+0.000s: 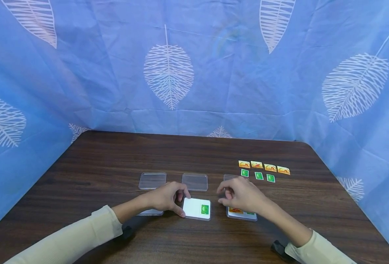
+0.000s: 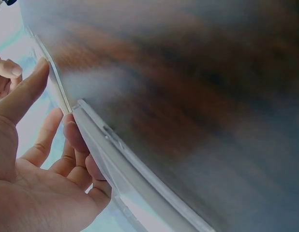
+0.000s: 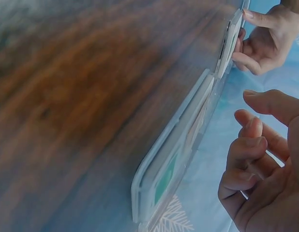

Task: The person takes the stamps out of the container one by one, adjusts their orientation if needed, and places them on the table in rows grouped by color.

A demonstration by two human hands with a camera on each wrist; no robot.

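My left hand (image 1: 166,198) holds the left side of a shallow clear case (image 1: 192,214) by its corners, thumb at the near one and index finger at the far one. Inside that case lies a white card with a green sticker (image 1: 204,209) on its right half. My right hand (image 1: 245,194) hovers over another case (image 3: 148,193), fingers loosely bent and thumb apart, with nothing visible between them. The case under it contains a white card bearing an orange sticker (image 1: 236,211) and a green one, partly hidden by the hand. Beneath my left forearm, a third case (image 1: 151,212) peeks out.
Behind the hands lie clear lids (image 1: 152,181), a second lid (image 1: 195,182) and a third one partly behind my right hand. At the back right, several orange stickers (image 1: 256,165) form a row above three green stickers (image 1: 258,176). Blue cloth (image 1: 194,73) surrounds the wooden table (image 1: 168,150).
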